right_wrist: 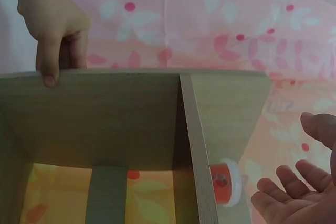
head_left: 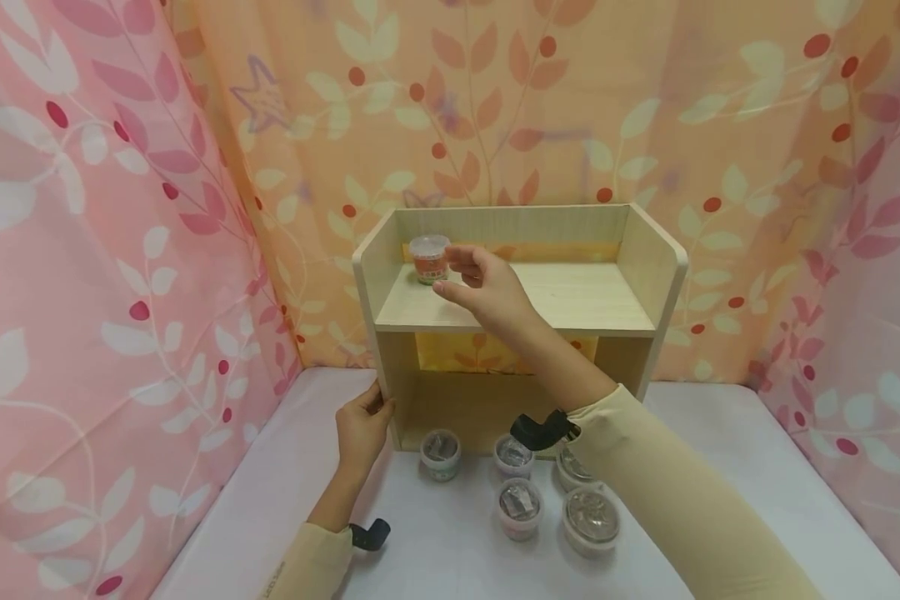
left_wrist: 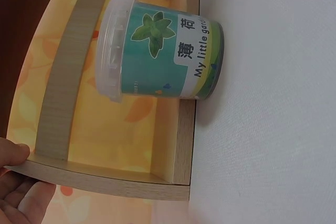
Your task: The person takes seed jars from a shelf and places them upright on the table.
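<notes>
A two-tier wooden shelf (head_left: 525, 330) stands on the white table. On its upper board, at the left, sits a small red-orange labelled cup (head_left: 430, 260) with a clear lid. My right hand (head_left: 495, 292) is just right of that cup, thumb and fingers spread; the right wrist view shows a gap between the fingertips (right_wrist: 265, 184) and the cup (right_wrist: 223, 183). Low on the shelf's left side panel, my left hand (head_left: 362, 433) pinches the front edge, thumb (left_wrist: 13, 153) inside and fingers outside. Close to it stands a teal mint-leaf cup (left_wrist: 157, 51), upright before the shelf.
More lidded cups stand in front of the shelf to the right: two smaller ones (head_left: 520, 507) and two wider ones (head_left: 590, 518), one partly behind my right sleeve (head_left: 675, 492). Flowered curtains (head_left: 495, 100) hang behind and on both sides.
</notes>
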Motion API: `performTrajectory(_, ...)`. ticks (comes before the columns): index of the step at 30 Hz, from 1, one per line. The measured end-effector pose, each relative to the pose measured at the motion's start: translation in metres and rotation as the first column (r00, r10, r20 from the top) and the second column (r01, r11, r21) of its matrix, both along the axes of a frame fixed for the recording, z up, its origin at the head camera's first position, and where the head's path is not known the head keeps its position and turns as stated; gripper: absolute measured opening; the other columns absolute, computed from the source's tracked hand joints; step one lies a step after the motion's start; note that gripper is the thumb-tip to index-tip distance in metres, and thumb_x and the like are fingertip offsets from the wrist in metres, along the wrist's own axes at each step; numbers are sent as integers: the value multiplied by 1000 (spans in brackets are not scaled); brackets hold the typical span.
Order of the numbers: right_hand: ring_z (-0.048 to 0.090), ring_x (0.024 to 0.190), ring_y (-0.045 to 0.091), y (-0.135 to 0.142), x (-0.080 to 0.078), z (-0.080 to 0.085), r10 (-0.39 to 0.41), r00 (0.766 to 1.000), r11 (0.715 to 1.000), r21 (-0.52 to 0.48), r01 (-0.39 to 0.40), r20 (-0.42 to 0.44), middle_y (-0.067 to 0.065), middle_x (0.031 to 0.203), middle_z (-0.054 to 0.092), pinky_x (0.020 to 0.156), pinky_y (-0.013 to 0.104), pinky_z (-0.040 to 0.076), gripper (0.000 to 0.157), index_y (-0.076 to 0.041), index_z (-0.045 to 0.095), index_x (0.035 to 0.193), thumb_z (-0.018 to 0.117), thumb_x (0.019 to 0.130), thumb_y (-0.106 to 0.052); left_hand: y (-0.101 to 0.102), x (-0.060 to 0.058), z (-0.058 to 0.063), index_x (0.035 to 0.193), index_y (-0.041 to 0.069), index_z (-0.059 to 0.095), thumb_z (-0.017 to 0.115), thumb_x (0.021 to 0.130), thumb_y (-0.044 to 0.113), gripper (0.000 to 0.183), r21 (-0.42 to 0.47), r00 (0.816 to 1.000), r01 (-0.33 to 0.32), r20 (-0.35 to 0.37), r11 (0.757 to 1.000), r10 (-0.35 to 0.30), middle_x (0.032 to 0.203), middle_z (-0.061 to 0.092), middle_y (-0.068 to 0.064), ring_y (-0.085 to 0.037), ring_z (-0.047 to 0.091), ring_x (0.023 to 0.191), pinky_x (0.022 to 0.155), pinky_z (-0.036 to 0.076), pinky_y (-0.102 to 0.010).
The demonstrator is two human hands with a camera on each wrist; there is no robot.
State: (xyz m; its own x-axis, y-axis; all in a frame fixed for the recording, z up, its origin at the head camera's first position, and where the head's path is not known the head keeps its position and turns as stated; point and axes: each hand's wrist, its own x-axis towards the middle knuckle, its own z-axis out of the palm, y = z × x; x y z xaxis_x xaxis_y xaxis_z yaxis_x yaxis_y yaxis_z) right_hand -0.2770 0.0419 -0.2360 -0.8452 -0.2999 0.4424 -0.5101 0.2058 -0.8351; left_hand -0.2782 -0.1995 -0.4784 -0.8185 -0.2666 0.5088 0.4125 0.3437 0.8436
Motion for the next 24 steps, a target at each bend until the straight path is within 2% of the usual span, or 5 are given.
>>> performTrajectory(7,50,137,28,2,-35,11,-32,999,997,-69,31,-18,7,145,57,120,38,39,57,-5,53,143,77,94,-21,3,0,0,127,1,69,76,84,-7,44,-3,1000,-5,-14,1000,5,110,74,-23,-32,76,94,72,61,-20)
performTrajectory(12,48,139,29,-6,-56,13,-62,998,997,-57,61,-5,8,148,55,121,36,37,61,-5,52,145,78,92,-20,3,0,0,127,0,69,76,84,-6,44,-10,1000,-16,-14,1000,16,110,73,-24,-33,76,95,72,61,-21)
performTrajectory(16,46,140,28,-12,-70,12,-95,995,995,-24,96,26,10,153,51,122,36,35,66,-4,49,148,78,92,-22,2,0,1,128,2,69,76,85,-5,44,-9,1000,-14,2,1000,14,111,73,-23,-32,76,95,74,62,-23)
performTrajectory(24,41,145,26,-17,-89,9,-137,983,990,-1,138,125,10,157,46,118,43,41,73,-9,45,153,80,91,-26,3,-1,1,128,2,68,76,84,-6,45,-7,1000,-27,9,1000,27,111,74,-22,-31,76,95,73,61,-21)
